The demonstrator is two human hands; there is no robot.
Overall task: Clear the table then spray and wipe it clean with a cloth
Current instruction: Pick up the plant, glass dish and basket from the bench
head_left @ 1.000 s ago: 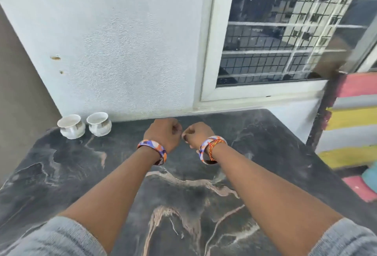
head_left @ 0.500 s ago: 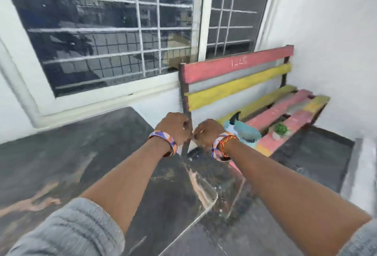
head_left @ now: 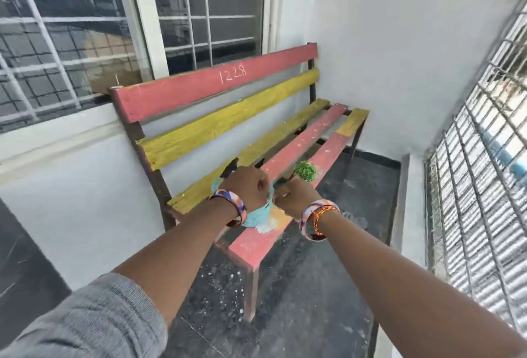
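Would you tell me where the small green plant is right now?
In the head view, the small green plant sits on the bench's red front slat, just beyond the right hand, right of centre.

A single head-worn camera looks forward and steeply down along both outstretched forearms, near the red and yellow slatted bench at frame centre, window upper left.

The bench stands against the window wall. Both hands, left hand and right hand, hover side by side over its seat; a small plant sits just beyond the right hand, a cloth beneath the left.
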